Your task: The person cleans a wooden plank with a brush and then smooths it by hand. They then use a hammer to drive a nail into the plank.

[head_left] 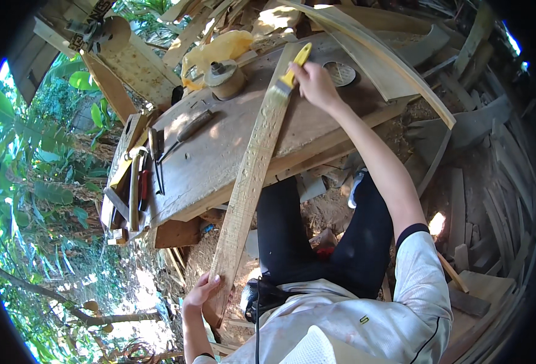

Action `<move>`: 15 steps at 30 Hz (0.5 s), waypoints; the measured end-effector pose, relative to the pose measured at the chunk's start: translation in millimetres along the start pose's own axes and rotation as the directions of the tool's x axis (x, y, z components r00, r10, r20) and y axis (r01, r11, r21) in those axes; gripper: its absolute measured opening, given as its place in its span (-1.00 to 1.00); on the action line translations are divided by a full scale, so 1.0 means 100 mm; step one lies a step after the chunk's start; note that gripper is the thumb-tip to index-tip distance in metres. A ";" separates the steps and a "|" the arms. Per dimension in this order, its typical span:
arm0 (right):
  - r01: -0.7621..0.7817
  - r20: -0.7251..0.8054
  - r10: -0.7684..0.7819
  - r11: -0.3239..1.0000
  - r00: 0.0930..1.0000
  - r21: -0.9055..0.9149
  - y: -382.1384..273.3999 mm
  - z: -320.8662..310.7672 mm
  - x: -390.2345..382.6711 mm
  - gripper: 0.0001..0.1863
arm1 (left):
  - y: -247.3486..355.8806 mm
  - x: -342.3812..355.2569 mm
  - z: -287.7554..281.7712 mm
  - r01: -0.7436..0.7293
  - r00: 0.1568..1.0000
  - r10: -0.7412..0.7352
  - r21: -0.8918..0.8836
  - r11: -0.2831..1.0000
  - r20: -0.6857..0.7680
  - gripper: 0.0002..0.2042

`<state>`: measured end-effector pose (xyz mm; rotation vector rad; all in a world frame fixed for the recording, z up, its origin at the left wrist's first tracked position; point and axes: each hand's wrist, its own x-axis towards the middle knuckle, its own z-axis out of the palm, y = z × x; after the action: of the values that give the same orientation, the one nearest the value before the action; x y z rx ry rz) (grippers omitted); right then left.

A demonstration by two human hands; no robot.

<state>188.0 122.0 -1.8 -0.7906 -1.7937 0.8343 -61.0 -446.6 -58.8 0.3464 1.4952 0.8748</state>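
Note:
A long pale wooden board (pixel 244 200) lies diagonally across the worn workbench (pixel 195 164), its lower end reaching past the front edge toward my body. My left hand (pixel 203 291) grips that lower end. Up at the far end, my right hand (pixel 312 85) is closed on a yellow-handled paintbrush (pixel 301 58), with the bristles against the board's upper surface. Just right of that hand sits a round open tin (pixel 342 74). Left of the board are a round container (pixel 225 85) with a dark knob on top and a dark-handled tool (pixel 192 127).
Hammers and other hand tools (pixel 135 185) cluster at the bench's left end. A crumpled yellow bag (pixel 216 51) lies behind the container. Curved strips (pixel 389 67) project over the right side, with piled offcuts (pixel 492 212) beyond. Foliage (pixel 49 151) fills the left; my legs are beneath the front edge.

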 end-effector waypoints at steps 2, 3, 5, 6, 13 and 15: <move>-0.002 -0.139 -0.013 0.994 0.990 -0.107 0.11 -0.06 0.28 -0.46 | -0.02 -0.03 -0.02 0.003 1.000 -0.002 0.020 1.000 -0.028 -0.71; -0.030 -0.177 -0.002 0.984 0.984 -0.174 0.12 -0.11 0.39 -0.46 | -0.02 -0.04 -0.03 0.003 0.999 -0.002 0.031 1.000 -0.041 -0.73; -0.002 -0.245 -0.084 0.944 0.966 -0.329 0.12 -0.13 0.48 -0.49 | 0.01 -0.05 0.02 0.002 0.998 0.002 0.055 0.998 -0.068 -0.76; 0.052 -0.270 -0.180 0.905 0.946 -0.422 0.11 -0.14 0.52 -0.51 | 0.04 -0.04 0.06 0.000 0.997 0.006 0.070 0.998 -0.077 -0.77; 0.614 0.376 -0.485 0.627 0.789 -0.479 -0.31 0.34 -0.04 -0.84 | 0.06 -0.16 0.05 -0.139 0.987 0.155 0.264 0.955 -0.039 -0.77; 0.697 0.502 -0.508 0.638 0.700 -0.327 -0.61 0.50 -0.50 -0.89 | 0.21 -0.33 0.23 -0.175 0.977 0.204 0.313 0.933 -0.064 -0.76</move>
<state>148.7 37.8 9.0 -0.2554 -2.4637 0.0284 -40.2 -448.3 -18.2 0.6963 1.7118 0.8185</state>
